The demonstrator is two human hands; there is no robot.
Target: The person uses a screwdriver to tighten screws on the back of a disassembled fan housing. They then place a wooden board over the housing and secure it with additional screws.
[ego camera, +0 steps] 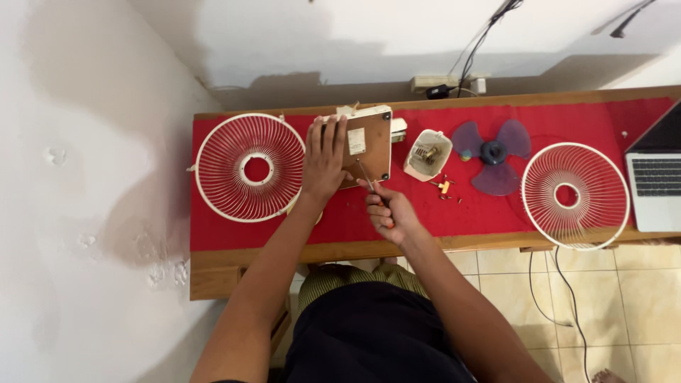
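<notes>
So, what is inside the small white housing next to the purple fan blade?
Inside the white housing a brass-coloured metal part is visible, likely the motor or gear piece. Its lower portion and the housing's bottom are hidden by the walls. The purple fan blade lies apart, to its right.

The table [220,273] is made of matt wood and covered by a red cloth [425,220]. The fan grilles [250,168] are formed of glossy white wire; the blade [494,156] is of translucent plastic.
</notes>
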